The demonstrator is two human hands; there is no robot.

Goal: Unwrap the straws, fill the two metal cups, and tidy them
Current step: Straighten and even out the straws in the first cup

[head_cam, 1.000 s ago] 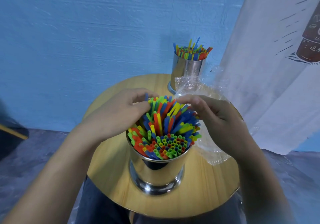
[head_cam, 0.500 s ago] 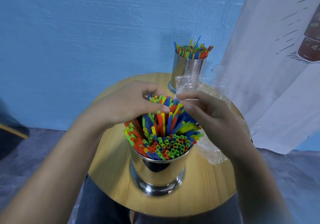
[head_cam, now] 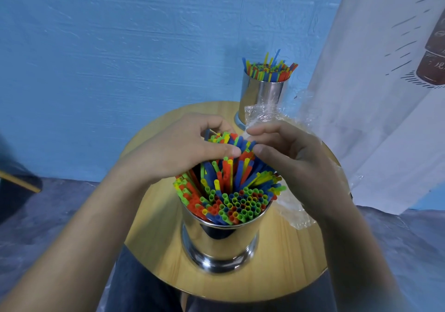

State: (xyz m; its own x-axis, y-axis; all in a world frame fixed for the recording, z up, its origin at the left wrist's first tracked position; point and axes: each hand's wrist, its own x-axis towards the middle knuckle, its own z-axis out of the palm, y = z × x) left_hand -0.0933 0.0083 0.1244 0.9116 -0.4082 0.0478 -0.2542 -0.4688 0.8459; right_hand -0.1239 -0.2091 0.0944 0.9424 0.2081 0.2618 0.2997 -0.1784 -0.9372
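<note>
Steel cup (head_cam: 220, 239) — straws (head_cam: 240, 205) upright, tops splayed; left hand (head_cam: 183, 150), right hand (head_cam: 296, 162) pinch them.

I count two metal cups on one table (head_cam: 154, 227): near cup (head_cam: 220, 241) at 6 o'clock, far cup (head_cam: 263, 97) at 1 o'clock. Two hands: left hand (head_cam: 183, 152), right hand (head_cam: 296, 164). One plastic wrapper (head_cam: 295, 213). Straws (head_cam: 238, 205) beyond counting.

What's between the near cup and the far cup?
Head view: left hand and right hand on straws in the near cup, plus clear plastic wrap before the far cup.
</note>
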